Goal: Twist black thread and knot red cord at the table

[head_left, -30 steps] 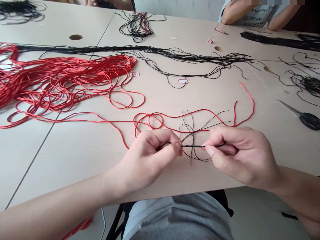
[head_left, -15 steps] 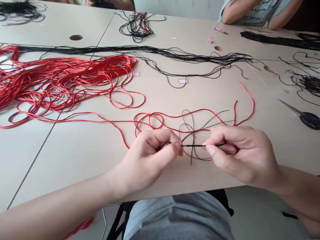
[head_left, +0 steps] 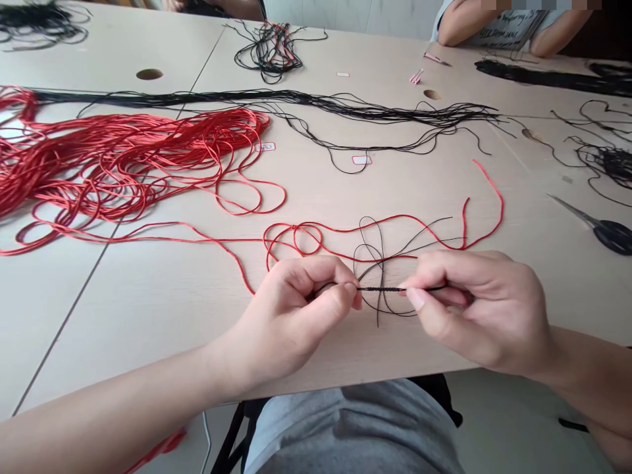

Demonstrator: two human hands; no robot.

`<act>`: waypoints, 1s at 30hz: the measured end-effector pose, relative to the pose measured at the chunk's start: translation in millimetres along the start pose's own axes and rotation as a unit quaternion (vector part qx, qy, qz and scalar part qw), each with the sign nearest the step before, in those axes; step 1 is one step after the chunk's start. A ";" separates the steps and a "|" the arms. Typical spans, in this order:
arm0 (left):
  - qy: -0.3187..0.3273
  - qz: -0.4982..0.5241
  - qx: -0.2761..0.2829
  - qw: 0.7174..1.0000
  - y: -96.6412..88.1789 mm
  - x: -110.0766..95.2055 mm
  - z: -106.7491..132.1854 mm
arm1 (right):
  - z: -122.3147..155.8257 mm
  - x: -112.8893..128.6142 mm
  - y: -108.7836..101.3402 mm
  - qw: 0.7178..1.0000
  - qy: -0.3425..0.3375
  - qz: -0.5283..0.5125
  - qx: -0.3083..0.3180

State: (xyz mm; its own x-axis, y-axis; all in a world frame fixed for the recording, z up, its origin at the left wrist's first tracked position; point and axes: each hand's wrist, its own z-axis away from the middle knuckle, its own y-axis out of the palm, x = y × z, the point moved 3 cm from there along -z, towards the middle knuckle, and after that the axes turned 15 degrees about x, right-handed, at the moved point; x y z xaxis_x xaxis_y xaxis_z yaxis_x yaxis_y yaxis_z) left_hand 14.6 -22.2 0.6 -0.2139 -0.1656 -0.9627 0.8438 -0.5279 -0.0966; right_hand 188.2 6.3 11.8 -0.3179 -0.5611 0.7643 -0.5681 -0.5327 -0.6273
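Observation:
My left hand [head_left: 301, 309] and my right hand [head_left: 474, 309] both pinch a thin black knotted cord [head_left: 380, 289] stretched taut between them, just above the near edge of the table [head_left: 162, 296]. Loose black thread ends [head_left: 372, 253] loop upward and hang down from the knotted stretch. A red cord [head_left: 395, 230] winds across the table just behind my hands, with a loop [head_left: 296, 240] to the left.
A big heap of red cords [head_left: 99, 158] lies at the left. A long bundle of black threads [head_left: 296, 102] runs across the middle. Scissors [head_left: 600, 227] rest at the right. Another person's arms [head_left: 494, 29] lean on the far edge.

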 end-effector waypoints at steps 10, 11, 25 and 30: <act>0.015 0.013 -0.015 1.000 -0.1 0.4 0.6 | -0.4 2.3 0.4 0.999 -0.037 0.021 -0.016; 0.019 0.012 -0.016 1.000 -0.2 0.4 0.8 | -0.4 2.3 0.5 0.999 -0.043 0.021 -0.020; 0.060 -0.018 -0.002 0.998 0.9 2.5 2.6 | 0.5 -0.5 -1.7 1.000 -0.001 -0.009 -0.016; 0.100 -0.087 -0.027 0.991 2.9 5.5 7.4 | -2.5 -2.9 -0.5 0.994 0.061 -0.087 0.027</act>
State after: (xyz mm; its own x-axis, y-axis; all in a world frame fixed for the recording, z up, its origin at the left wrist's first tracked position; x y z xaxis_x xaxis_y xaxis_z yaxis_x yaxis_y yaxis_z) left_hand 12.2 -30.8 -3.2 -0.2618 0.0956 -0.9604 0.8285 -0.4881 -0.2744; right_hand 187.5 9.7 10.3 -0.3095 -0.3782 0.8725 -0.5827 -0.6496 -0.4883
